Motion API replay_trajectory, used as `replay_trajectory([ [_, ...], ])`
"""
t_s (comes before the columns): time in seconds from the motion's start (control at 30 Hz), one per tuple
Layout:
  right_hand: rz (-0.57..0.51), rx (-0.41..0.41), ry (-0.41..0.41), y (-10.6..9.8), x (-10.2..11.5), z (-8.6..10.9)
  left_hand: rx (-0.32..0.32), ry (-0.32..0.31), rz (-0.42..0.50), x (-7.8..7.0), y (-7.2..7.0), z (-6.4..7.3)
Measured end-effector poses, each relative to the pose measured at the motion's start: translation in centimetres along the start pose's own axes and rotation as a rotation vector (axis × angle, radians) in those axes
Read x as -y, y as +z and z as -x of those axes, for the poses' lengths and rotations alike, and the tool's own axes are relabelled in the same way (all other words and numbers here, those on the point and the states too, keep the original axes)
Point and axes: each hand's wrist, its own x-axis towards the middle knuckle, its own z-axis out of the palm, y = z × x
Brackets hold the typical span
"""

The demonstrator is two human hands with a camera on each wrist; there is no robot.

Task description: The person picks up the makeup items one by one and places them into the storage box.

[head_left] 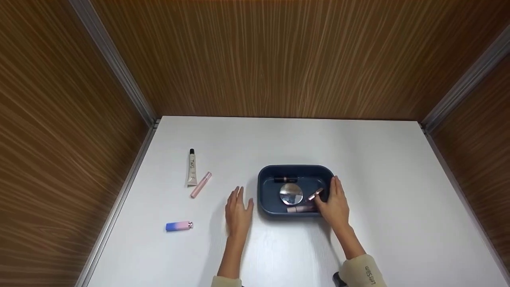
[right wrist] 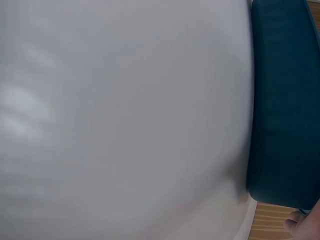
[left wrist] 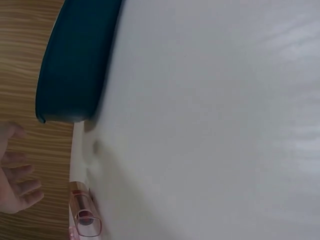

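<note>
A dark blue rectangular box stands on the table. My right hand grips its right wall, thumb inside and fingers along the outside. Near that thumb a small shiny pink tube leans inside the box. Also in it lie a round mirror-like compact, a black tube and a pale pink tube, partly hidden by the hand. My left hand hovers left of the box with loosely spread fingers, holding nothing; its fingers look relaxed in the left wrist view.
Left on the white table lie a cream squeeze tube with a black cap, a slim pink tube and a blue-to-pink tube. Wood-grained panels enclose the table at the back and sides.
</note>
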Motion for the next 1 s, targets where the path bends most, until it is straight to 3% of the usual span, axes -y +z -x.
replay_trajectory([
  [0.27,-0.003,-0.007,-0.005,0.1,0.1,-0.1,-0.053,-0.089,-0.066,1.3,-1.2,0.8],
  [0.43,-0.003,-0.034,-0.025,0.2,0.2,-0.1,-0.072,-0.194,-0.122,2.5,-1.7,1.4],
  [0.73,-0.001,-0.041,-0.045,0.5,0.2,0.0,0.048,-0.372,-0.216,4.7,-2.8,2.1],
  [1.0,0.002,-0.042,-0.048,0.5,0.2,-0.2,0.112,-0.406,-0.234,5.6,-3.1,2.6],
])
